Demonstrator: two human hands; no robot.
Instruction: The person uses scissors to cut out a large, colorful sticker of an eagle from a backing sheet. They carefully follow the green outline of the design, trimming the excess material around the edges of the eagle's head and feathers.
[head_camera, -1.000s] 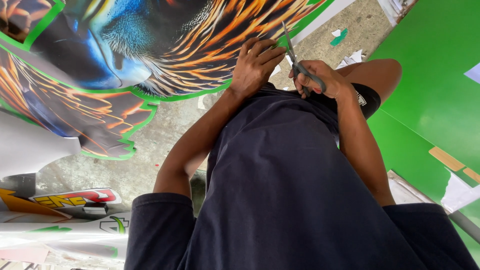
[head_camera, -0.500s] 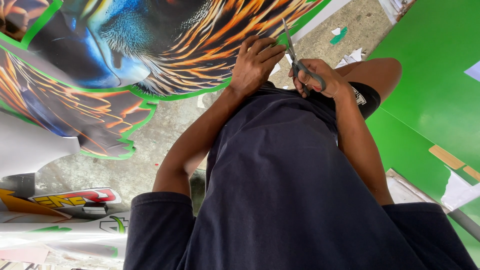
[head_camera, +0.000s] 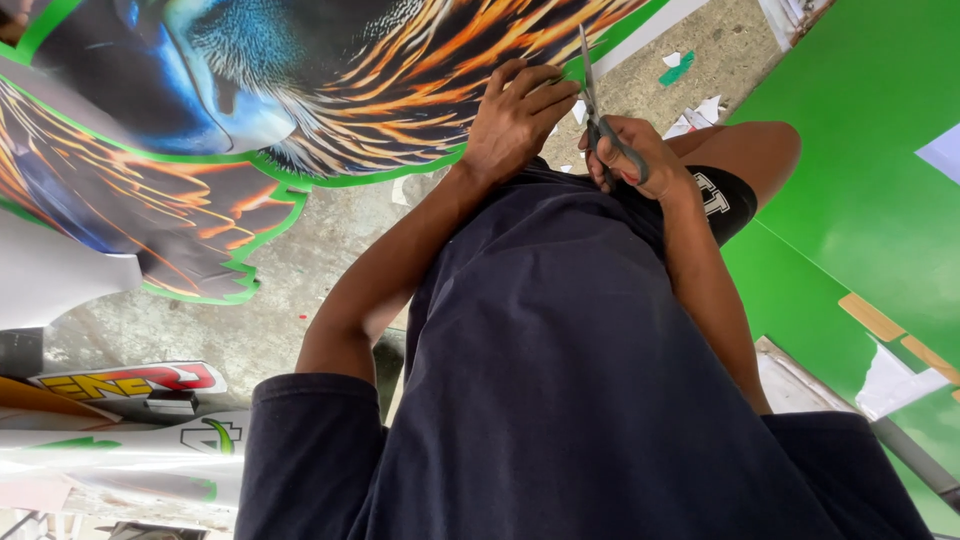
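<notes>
Glossy sheet: one printed sheet (head_camera: 300, 90), orange, blue and black, green-bordered, upper left of frame.
Left hand (head_camera: 515, 115): fingers pinched on the sheet's edge, upper centre.
Right hand (head_camera: 635, 155): closed around one pair of grey scissors (head_camera: 598, 110), blades up at the green border.
Surroundings: rough concrete floor (head_camera: 270, 300); paper scraps (head_camera: 690, 95); smooth green board (head_camera: 860, 190), right.

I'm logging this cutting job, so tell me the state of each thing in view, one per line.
Scissors: gripped in the right hand, blades at the print's green border.
Printed sheet: held by the left hand, partly cut along its green outline.
Paper scraps: loose on the concrete floor.
Green board: lying flat, paper patches stuck on.
</notes>
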